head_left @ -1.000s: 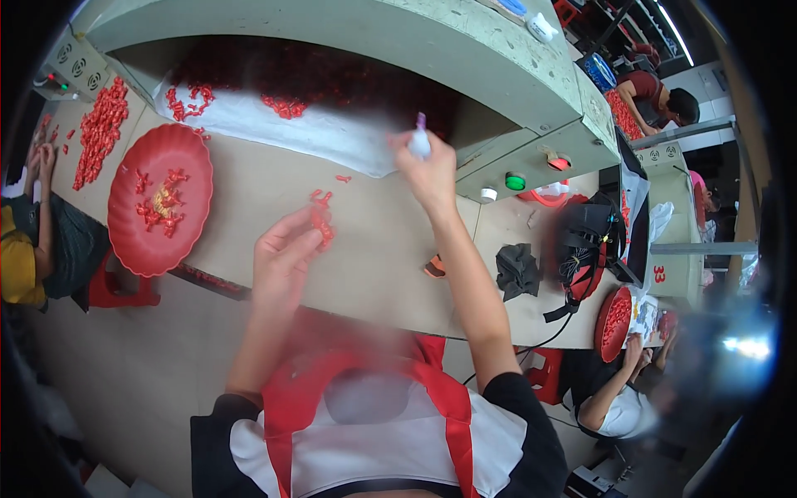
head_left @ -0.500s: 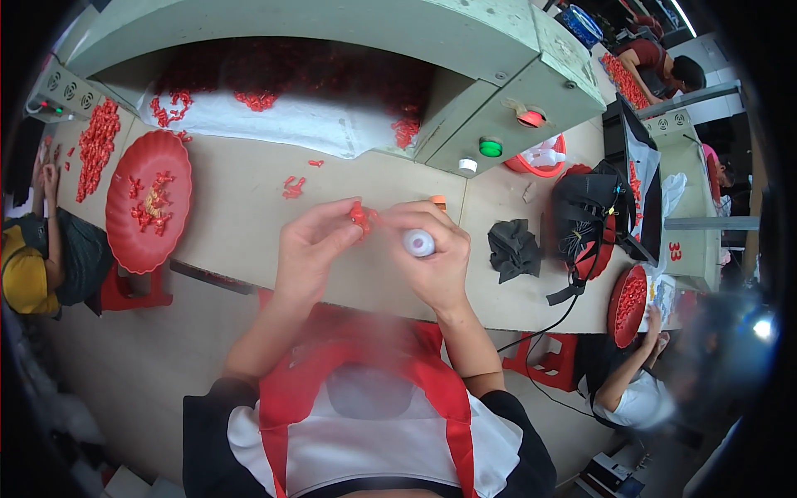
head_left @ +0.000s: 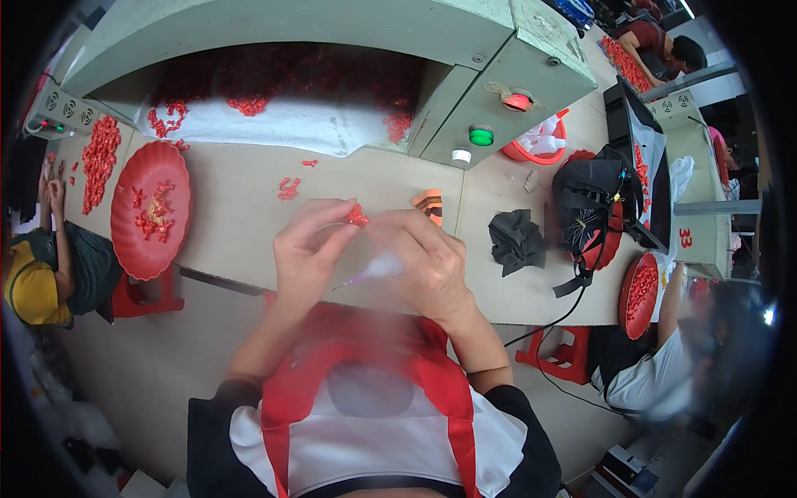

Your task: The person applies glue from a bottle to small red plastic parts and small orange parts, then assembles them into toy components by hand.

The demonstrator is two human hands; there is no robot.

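Observation:
Between the thumb and fingers of my left hand is a small red plastic figure piece, pinched above the table's front part. Close by on the right, my right hand is closed round a small white squeeze bottle. The bottle's purple needle tip points left, toward my left wrist. The right fingertips are beside the red piece; I cannot tell whether they touch it. Beyond my hands, several loose red pieces lie on the table.
A scalloped red plate with red pieces stands at left. Ahead is a pale green machine with red pieces inside on white sheeting. An orange-and-black striped object, dark cloth, black bag and cable are rightward. Co-workers sit on both sides.
The squeeze bottle has turned in my right hand: its round end faced up before, and now its needle tip shows, pointing left. The red piece stays in my left fingers.

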